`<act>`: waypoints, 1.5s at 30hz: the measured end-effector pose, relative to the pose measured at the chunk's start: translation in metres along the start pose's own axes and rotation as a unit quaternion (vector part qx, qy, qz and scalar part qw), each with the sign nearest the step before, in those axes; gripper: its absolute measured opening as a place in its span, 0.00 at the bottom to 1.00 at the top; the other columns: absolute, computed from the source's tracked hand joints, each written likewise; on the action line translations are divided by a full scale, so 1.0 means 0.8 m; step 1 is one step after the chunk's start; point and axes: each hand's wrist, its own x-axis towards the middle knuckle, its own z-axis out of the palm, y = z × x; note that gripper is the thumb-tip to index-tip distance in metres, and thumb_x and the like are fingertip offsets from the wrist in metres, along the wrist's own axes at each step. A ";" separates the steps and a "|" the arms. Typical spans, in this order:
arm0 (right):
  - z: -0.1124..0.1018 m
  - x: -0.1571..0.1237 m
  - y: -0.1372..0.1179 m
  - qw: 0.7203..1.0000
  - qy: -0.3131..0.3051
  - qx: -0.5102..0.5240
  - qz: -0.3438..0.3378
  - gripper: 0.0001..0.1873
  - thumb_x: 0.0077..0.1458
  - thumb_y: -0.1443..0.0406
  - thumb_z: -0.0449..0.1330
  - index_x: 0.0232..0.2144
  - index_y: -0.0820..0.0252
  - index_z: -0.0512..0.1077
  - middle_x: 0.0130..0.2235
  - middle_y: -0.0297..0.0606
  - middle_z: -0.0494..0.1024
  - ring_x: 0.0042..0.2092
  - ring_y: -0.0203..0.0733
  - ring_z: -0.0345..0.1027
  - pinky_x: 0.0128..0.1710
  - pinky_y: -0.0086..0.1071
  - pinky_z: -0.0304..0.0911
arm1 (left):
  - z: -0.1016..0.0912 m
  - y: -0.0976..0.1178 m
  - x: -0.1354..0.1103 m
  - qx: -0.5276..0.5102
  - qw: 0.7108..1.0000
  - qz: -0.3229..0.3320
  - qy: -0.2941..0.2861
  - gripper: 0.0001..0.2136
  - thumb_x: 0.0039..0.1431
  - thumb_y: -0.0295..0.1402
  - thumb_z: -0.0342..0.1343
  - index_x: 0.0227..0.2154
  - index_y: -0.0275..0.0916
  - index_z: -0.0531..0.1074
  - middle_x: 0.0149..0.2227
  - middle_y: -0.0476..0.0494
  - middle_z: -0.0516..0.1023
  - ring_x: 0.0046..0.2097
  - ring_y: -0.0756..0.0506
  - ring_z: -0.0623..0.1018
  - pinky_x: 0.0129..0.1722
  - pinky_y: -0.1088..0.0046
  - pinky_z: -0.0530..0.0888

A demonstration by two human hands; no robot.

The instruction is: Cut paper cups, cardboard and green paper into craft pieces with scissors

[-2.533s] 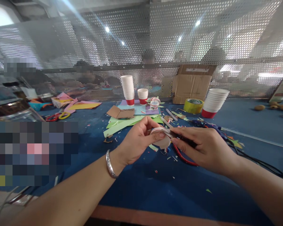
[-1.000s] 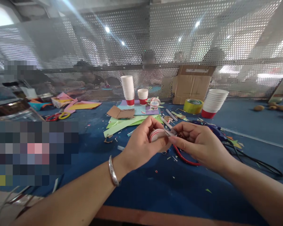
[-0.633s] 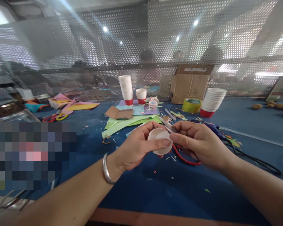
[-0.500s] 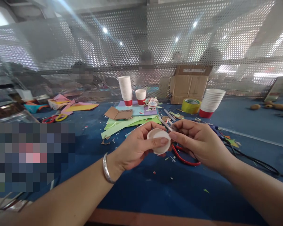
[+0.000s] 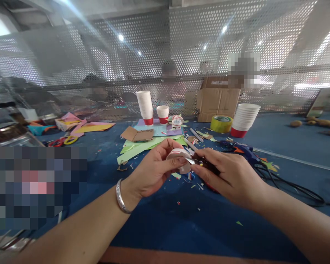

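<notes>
My left hand (image 5: pixel 161 167) is closed around a small white paper cup bottom (image 5: pixel 178 154), cut short, with a thin red line by its rim. The thumb presses against its near side. In my right hand (image 5: pixel 228 174) I hold scissors (image 5: pixel 191 160), the silver blade pointing left and touching the cup piece beside my left thumb. Most of the handle is hidden by my fingers; a bit of red shows underneath. Small paper scraps (image 5: pixel 200 186) lie on the blue table below my hands.
Stacked paper cups (image 5: pixel 145 106) stand at the back, with another stack (image 5: pixel 245 119) to the right. A yellow tape roll (image 5: pixel 221 124), cardboard box (image 5: pixel 218 102) and green paper (image 5: pixel 143 146) lie beyond my hands. A blue glue gun (image 5: pixel 243 151) with a black cord rests at right.
The cup piece has turned in my left hand, so its red-lined rim shows. My right hand has brought the scissors blade up to it; the red handle loop is now mostly covered.
</notes>
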 end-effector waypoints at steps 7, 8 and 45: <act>-0.003 0.002 -0.002 0.999 -0.017 -0.027 -0.037 0.12 0.69 0.59 0.51 0.39 0.60 0.69 0.29 0.34 0.76 0.27 0.36 0.68 0.29 0.30 0.55 | -0.001 0.001 0.000 0.019 0.999 0.024 -0.017 0.12 0.54 0.25 0.67 0.33 0.37 0.67 0.32 0.51 0.77 0.33 0.53 0.77 0.35 0.79 0.73; -0.003 0.002 -0.002 0.999 -0.018 -0.030 -0.039 0.11 0.70 0.59 0.51 0.39 0.59 0.69 0.29 0.34 0.76 0.28 0.36 0.68 0.29 0.31 0.55 | -0.001 0.001 0.000 0.022 0.999 0.027 -0.017 0.12 0.54 0.25 0.67 0.33 0.37 0.67 0.32 0.51 0.77 0.34 0.53 0.77 0.36 0.78 0.73; -0.006 0.002 0.001 0.998 -0.054 -0.017 -0.018 0.13 0.70 0.60 0.50 0.33 0.58 0.66 0.27 0.31 0.71 0.25 0.32 0.64 0.27 0.29 0.54 | -0.002 0.004 -0.001 0.046 0.999 0.005 -0.010 0.13 0.51 0.25 0.69 0.32 0.37 0.68 0.29 0.52 0.78 0.30 0.54 0.77 0.33 0.79 0.73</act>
